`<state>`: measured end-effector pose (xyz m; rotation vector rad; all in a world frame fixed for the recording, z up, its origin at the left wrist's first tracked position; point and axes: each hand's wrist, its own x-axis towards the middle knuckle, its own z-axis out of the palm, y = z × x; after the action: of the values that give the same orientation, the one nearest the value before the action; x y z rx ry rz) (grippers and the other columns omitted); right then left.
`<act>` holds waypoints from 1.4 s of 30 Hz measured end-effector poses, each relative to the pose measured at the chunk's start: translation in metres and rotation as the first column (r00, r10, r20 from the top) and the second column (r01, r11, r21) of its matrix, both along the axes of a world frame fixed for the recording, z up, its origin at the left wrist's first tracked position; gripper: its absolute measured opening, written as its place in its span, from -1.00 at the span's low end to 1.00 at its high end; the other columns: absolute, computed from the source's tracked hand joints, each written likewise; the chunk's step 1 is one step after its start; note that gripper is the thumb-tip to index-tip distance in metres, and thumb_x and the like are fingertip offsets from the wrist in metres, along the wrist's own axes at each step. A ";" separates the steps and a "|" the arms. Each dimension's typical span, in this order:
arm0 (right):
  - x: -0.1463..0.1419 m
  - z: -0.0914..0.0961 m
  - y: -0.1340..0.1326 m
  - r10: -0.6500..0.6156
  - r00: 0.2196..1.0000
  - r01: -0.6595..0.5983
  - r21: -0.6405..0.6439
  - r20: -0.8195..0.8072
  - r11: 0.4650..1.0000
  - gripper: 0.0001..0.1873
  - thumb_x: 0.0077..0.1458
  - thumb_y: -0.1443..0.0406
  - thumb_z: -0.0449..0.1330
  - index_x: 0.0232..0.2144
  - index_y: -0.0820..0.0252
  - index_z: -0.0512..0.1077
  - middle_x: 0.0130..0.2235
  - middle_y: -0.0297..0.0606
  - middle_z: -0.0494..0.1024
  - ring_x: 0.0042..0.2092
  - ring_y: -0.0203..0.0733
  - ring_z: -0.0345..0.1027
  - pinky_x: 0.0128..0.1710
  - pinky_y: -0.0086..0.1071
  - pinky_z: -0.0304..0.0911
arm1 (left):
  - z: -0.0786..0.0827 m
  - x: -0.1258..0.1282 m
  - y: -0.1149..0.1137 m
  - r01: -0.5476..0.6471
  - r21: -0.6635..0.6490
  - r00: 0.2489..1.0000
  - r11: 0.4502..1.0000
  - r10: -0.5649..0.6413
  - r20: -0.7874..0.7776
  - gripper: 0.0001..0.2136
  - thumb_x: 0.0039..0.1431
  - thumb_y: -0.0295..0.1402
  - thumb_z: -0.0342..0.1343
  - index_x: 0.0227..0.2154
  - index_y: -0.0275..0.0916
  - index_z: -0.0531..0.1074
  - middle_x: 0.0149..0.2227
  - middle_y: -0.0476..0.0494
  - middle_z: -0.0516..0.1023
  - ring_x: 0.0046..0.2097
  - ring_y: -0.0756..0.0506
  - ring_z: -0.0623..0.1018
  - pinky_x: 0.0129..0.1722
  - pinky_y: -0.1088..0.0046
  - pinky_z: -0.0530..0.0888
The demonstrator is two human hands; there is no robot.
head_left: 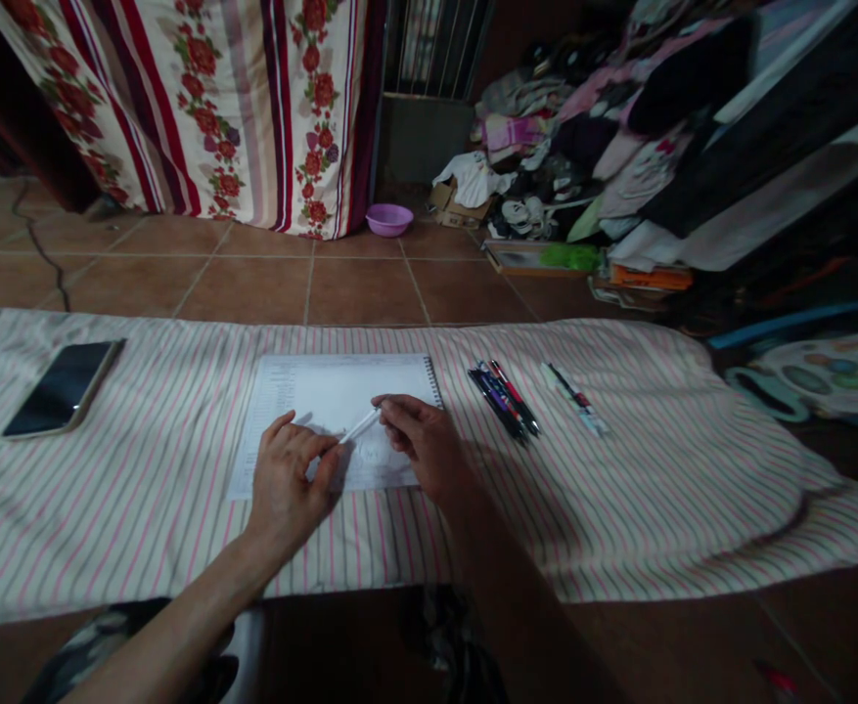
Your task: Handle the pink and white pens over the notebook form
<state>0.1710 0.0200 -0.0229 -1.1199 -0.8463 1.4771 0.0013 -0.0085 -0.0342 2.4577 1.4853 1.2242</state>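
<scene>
A slim white pen is held slantwise above the notebook, one end in each hand. My left hand pinches the lower left end between thumb and forefinger, its other fingers resting over the page. At the upper right end, the closed fingers of my right hand grip the pen. Beneath both hands lies an open spiral notebook, its coil along the right edge. Small drawn marks show on the page below the pen, too faint to read. Printed lines run down the sheet's left side.
Several pens lie bunched right of the notebook, with a clear packet holding a pen beyond them. A smartphone rests at the left on the striped cloth. Behind are a purple basin and a clothes pile.
</scene>
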 end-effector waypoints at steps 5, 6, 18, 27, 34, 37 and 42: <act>0.000 -0.003 0.000 0.016 0.997 -0.020 0.051 0.073 0.998 -0.77 -0.14 0.18 0.28 -0.41 0.20 0.54 -0.54 -0.42 0.37 -0.59 -0.48 0.06 -0.63 -0.51 -0.07 | -0.001 0.000 0.000 -0.005 -0.004 1.000 1.000 0.005 0.002 -0.88 0.15 -0.39 0.04 -0.46 -0.24 0.43 -0.53 -0.02 0.50 -0.39 -0.05 0.46 -0.01 0.11 0.34; 0.000 -0.003 0.000 0.017 0.997 -0.022 0.063 0.081 0.998 -0.78 -0.13 0.18 0.27 -0.41 0.20 0.54 -0.54 -0.42 0.37 -0.59 -0.48 0.06 -0.63 -0.50 -0.07 | -0.001 0.000 0.000 -0.005 -0.005 1.000 1.000 0.005 0.007 -0.88 0.15 -0.39 0.04 -0.46 -0.23 0.42 -0.53 -0.01 0.49 -0.39 -0.05 0.46 -0.01 0.11 0.35; -0.005 0.000 -0.003 -0.017 0.994 0.007 0.083 0.110 0.996 -0.77 -0.10 0.17 0.26 -0.40 0.19 0.56 -0.54 -0.39 0.40 -0.56 -0.45 0.08 -0.60 -0.49 -0.01 | -0.003 0.002 0.000 -0.011 0.003 0.999 1.000 0.011 0.046 -0.89 0.14 -0.38 0.04 -0.47 -0.22 0.41 -0.54 0.00 0.48 -0.40 -0.06 0.46 -0.03 0.12 0.38; -0.010 -0.001 -0.003 -0.036 0.999 0.036 0.015 0.000 0.999 -0.74 -0.16 0.16 0.30 -0.42 0.22 0.54 -0.53 -0.37 0.42 -0.55 -0.45 0.11 -0.59 -0.51 0.02 | -0.003 0.004 -0.002 -0.024 -0.070 0.996 0.997 0.030 0.080 -0.85 0.15 -0.34 0.02 -0.50 -0.19 0.42 -0.53 0.01 0.49 -0.39 -0.07 0.49 -0.03 0.12 0.39; -0.012 0.002 -0.005 0.021 0.999 -0.021 -0.011 0.034 1.000 -0.71 -0.18 0.14 0.30 -0.42 0.23 0.53 -0.50 -0.34 0.45 -0.56 -0.44 0.11 -0.60 -0.51 0.04 | -0.003 0.007 -0.002 -0.083 -0.155 0.981 0.984 0.108 0.161 -0.84 0.14 -0.32 0.03 -0.50 -0.17 0.45 -0.50 -0.01 0.54 -0.35 -0.11 0.51 -0.04 0.10 0.40; -0.015 0.002 -0.007 0.071 0.987 -0.076 0.029 0.145 0.997 -0.74 -0.16 0.15 0.28 -0.44 0.23 0.53 -0.59 -0.40 0.39 -0.59 -0.43 0.08 -0.61 -0.50 0.03 | -0.003 0.009 0.000 -0.097 -0.174 0.979 0.980 0.125 0.160 -0.84 0.13 -0.33 0.04 -0.51 -0.17 0.46 -0.52 0.00 0.54 -0.36 -0.10 0.50 -0.04 0.11 0.40; -0.018 -0.003 -0.007 0.058 0.967 -0.076 0.066 0.248 0.995 -0.78 -0.14 0.15 0.25 -0.55 0.21 0.48 -0.68 -0.47 0.25 -0.61 -0.42 0.06 -0.61 -0.49 0.01 | -0.003 0.011 0.002 -0.089 -0.167 0.986 0.982 0.110 0.124 -0.81 0.16 -0.29 0.03 -0.48 -0.18 0.49 -0.50 -0.02 0.53 -0.35 -0.09 0.48 -0.04 0.12 0.38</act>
<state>0.1530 0.0130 -0.0261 -1.2450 -1.1121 1.3663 0.0124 -0.0069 -0.0369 2.1798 1.6191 1.2038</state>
